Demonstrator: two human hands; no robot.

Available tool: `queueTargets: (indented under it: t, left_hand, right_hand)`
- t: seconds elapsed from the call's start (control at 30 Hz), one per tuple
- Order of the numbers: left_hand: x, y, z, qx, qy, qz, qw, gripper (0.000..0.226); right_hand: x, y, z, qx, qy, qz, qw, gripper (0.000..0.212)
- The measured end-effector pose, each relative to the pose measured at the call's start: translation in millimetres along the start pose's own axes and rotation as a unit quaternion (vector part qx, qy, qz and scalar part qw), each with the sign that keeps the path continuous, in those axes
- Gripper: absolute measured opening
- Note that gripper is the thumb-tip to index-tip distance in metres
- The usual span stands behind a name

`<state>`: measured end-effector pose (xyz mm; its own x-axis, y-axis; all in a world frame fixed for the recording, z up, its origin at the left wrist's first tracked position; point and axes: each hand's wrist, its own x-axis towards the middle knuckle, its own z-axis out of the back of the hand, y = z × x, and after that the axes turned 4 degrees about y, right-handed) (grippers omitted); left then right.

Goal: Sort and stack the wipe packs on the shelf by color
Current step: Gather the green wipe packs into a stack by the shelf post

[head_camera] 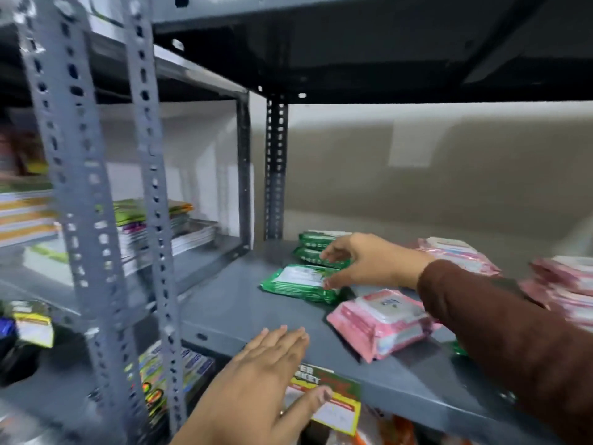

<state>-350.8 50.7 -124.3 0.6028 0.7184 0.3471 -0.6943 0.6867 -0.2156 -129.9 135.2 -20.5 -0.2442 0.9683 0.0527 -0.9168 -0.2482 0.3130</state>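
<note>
On the grey metal shelf [231, 303] a single green wipe pack [298, 284] lies flat in front of a stack of two green packs [313, 247]. My right hand [369, 261], in a brown sleeve, reaches across with fingers spread, its thumb on the single green pack and its fingertips at the stack. A pink wipe pack [382, 326] lies just below my right forearm. More pink packs [455, 252] sit behind the arm, and a pink stack [564, 284] stands at the far right. My left hand [266, 377] hovers flat and empty at the shelf's front edge.
Perforated grey uprights [80, 194] stand at the left, and another upright [276, 168] rises behind the green packs. Stacked books and colourful packets [150, 226] fill the neighbouring shelf unit. A green and yellow packet [330, 399] lies on the shelf below. An upper shelf hangs close overhead.
</note>
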Motion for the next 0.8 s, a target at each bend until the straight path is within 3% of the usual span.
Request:
queueTargets:
  t: [0.2, 0.47, 0.63, 0.7, 0.8]
  left_hand:
    - [-3, 22, -27, 0.0, -0.014, -0.013, 1.0, 0.07]
    - [-2, 25, -37, 0.005, -0.075, -0.034, 0.997, 0.072]
    - [-1, 28, -39, 0.015, -0.084, -0.043, 0.995, 0.072]
    - [0, 28, -38, 0.025, -0.08, -0.041, 0.996, 0.072]
    - [1, 28, -39, 0.03, -0.089, -0.041, 0.995, 0.072]
  right_hand:
    - [42, 5, -15, -0.01, 0.08, -0.033, 0.996, 0.078]
    - [42, 29, -19, -0.134, 0.031, -0.08, 0.987, 0.087]
    - [46, 40, -10, 0.039, 0.112, -0.155, 0.981, 0.048]
    - [47, 36, 0, 0.013, 0.135, -0.124, 0.983, 0.034]
    - [49, 30, 11, -0.145, 0.173, -0.029, 0.974, 0.086]
